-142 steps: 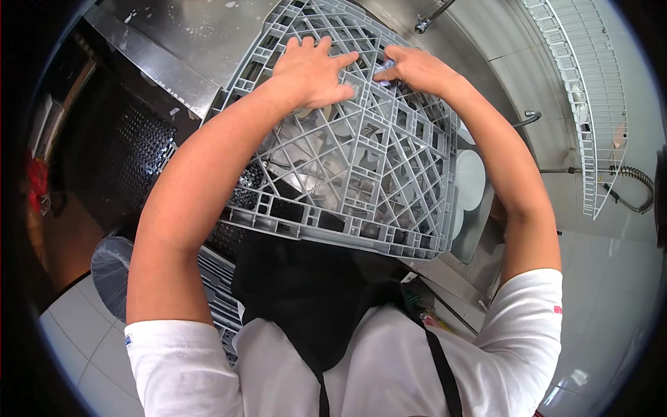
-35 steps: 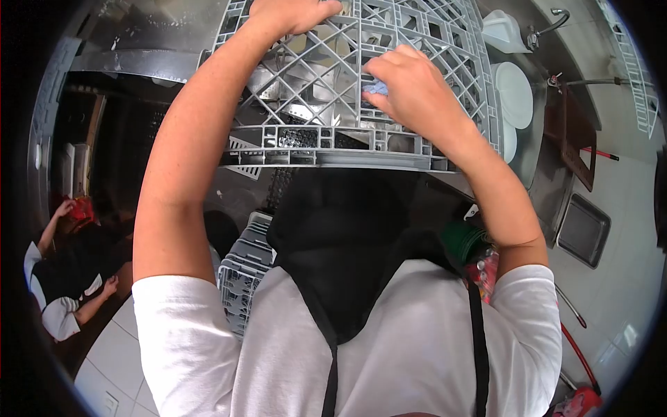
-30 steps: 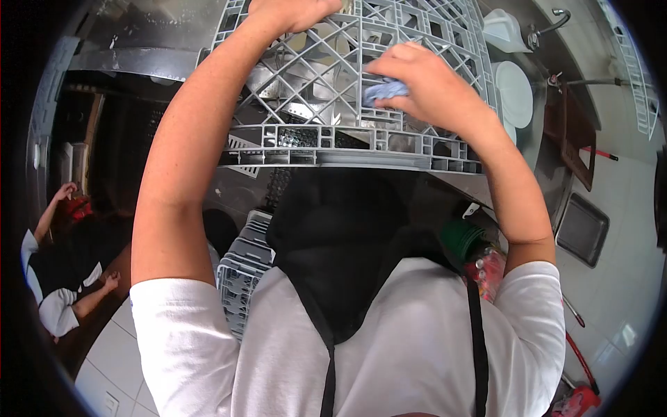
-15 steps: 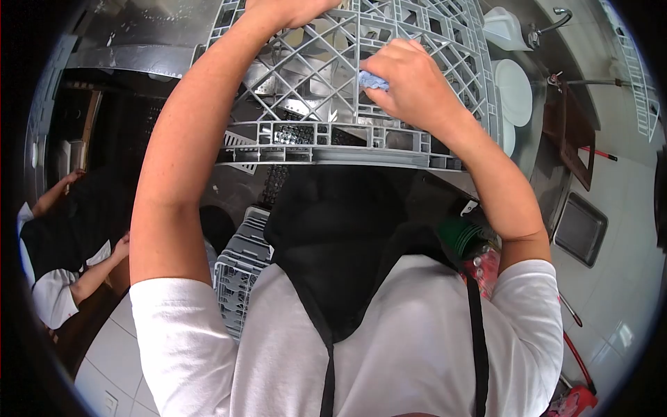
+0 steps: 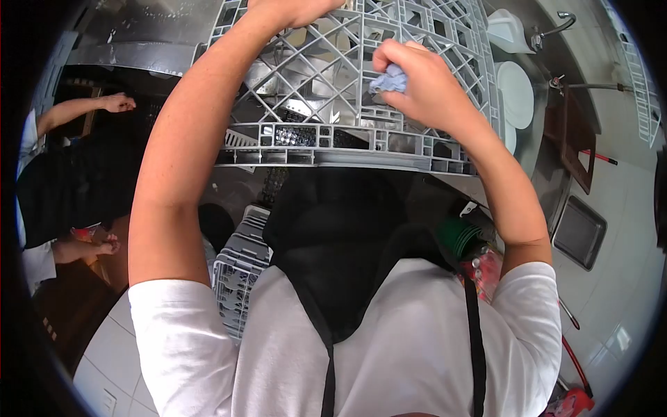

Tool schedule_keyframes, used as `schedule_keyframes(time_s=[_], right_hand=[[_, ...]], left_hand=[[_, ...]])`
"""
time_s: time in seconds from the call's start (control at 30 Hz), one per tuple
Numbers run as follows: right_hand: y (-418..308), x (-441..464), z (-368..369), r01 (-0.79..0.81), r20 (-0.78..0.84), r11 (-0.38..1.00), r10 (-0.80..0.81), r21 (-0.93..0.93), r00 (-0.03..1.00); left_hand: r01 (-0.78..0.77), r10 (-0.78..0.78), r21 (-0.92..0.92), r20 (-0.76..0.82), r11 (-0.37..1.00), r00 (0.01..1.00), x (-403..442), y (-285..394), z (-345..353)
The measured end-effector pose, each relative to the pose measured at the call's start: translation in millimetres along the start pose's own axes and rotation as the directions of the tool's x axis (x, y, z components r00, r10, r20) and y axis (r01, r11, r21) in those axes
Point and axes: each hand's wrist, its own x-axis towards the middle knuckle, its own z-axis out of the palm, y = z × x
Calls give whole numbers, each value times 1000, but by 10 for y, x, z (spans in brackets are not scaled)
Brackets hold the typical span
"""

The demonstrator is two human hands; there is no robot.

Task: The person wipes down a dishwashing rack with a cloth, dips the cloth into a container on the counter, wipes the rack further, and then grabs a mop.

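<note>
A large grey plastic rack (image 5: 361, 135) with a lattice face spans the top middle, its near edge close to my black apron. My right hand (image 5: 424, 80) is closed on a crumpled light-blue cloth (image 5: 390, 81) against the lattice. At the top edge of the view, my left hand (image 5: 299, 10) rests on the rack; its fingers are partly cut off, so their grip cannot be made out. Through the lattice, metal pieces (image 5: 323, 83) show underneath.
White plates (image 5: 514, 94) and a white container (image 5: 507, 31) stand right of the rack, near a tap (image 5: 566, 19). A metal tray (image 5: 581, 233) is at the right. Stacked grey racks (image 5: 240, 278) are below left. A co-worker's hand (image 5: 118, 103) shows far left.
The rack's near edge sits higher in view than in the oldest frame. My right hand has moved over the lattice with the cloth. The co-worker at the left has come nearer and raised an arm.
</note>
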Motion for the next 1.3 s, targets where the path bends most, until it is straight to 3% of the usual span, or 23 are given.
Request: schedule_keyframes(time_s=[0.1, 0.13, 0.27, 0.4, 0.5, 0.67, 0.77, 0.8, 0.87, 0.9, 0.97, 1.03, 1.1, 1.2, 1.27, 1.3], right_hand=[[47, 110, 210, 64, -103, 998, -66, -21, 992], [51, 105, 205, 82, -78, 994, -88, -79, 993], [41, 26, 124, 21, -43, 998, -19, 55, 999], [53, 55, 84, 5, 23, 999, -6, 40, 1000], [-3, 95, 195, -29, -20, 992, 27, -126, 999], [55, 6, 151, 68, -79, 994, -74, -80, 994], [-28, -27, 98, -299, -231, 913, 366, 279, 902], [-124, -10, -47, -447, -236, 852, 509, 271, 828], [-151, -8, 16, -321, -520, 944, 310, 73, 795], [-193, -10, 52, -319, -454, 944, 320, 82, 832], [-272, -132, 275, -241, -535, 969, 230, 51, 813], [-424, -374, 276, -251, -704, 962, 104, -109, 703], [-545, -790, 185, -217, -825, 975, 85, -47, 559], [-575, -1593, 391, -309, -960, 945, 175, 102, 219], [-393, -2525, 473, -540, -985, 834, 164, 109, 55], [-325, -2843, 659, -594, -978, 780, 201, 199, -64]], left_hand=[[0, 0, 3, -14, 1000, 1000, 19, 23, -18], [-6, 6, 1, -20, 1000, 1000, 17, 7, 12], [-12, 12, 0, -18, 1000, 1000, 9, -10, 7], [-7, 7, 4, -34, 1000, 999, 0, -22, 9], [6, -6, -4, -46, 1000, 999, -7, -17, 23], [26, -26, -1, -43, 1000, 999, -27, -12, 3], [41, -40, 27, -47, 999, 998, -27, 5, -7], [22, -16, 63, -89, 998, 996, 6, -64, 148], [-8, 20, 91, -132, 996, 991, 146, -170, 216], [-29, 39, 85, -123, 996, 992, 157, -200, 217], [-35, 40, 61, -87, 998, 995, 176, -276, 147], [-60, 65, 73, -74, 996, 995, 233, -319, 140], [-91, 101, 135, -70, 987, 992, 377, -603, 284], [-46, 61, 186, -73, 981, 996, 475, -872, 414], [-44, 70, 216, -117, 975, 991, 472, -644, 275], [-53, 83, 216, -130, 975, 988, 481, -682, 276]])
